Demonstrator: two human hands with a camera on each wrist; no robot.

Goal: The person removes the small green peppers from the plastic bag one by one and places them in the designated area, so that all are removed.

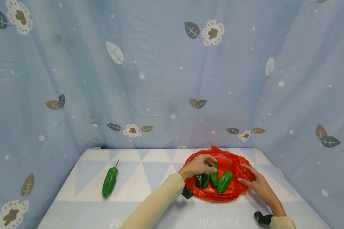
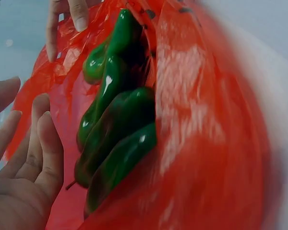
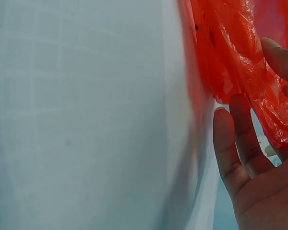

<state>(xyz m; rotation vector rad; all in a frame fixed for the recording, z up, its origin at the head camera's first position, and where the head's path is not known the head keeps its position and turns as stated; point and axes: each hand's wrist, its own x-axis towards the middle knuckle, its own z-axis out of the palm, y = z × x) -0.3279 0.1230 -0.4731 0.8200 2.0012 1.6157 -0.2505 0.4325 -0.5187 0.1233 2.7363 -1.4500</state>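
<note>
A red plastic bag (image 1: 238, 159) lies spread with its mouth up at the table's right side. Several glossy green peppers (image 1: 224, 182) rest inside it, grouped together in the left wrist view (image 2: 117, 120). My left hand (image 1: 199, 165) hovers above the bag's left part with loosely bent fingers and nothing in them; in its wrist view the palm (image 2: 19, 196) faces the peppers. My right hand (image 1: 259, 183) is at the bag's right edge with fingers spread, thumb and fingers apart. In the right wrist view, its fingers (image 3: 245, 139) lie along the red plastic.
One green pepper (image 1: 110, 182) with a long stem lies alone on the table's left half. The table (image 1: 143, 190) has a pale triangle-patterned cover. A blue curtain (image 1: 160, 79) with leaves and flowers hangs behind and at both sides.
</note>
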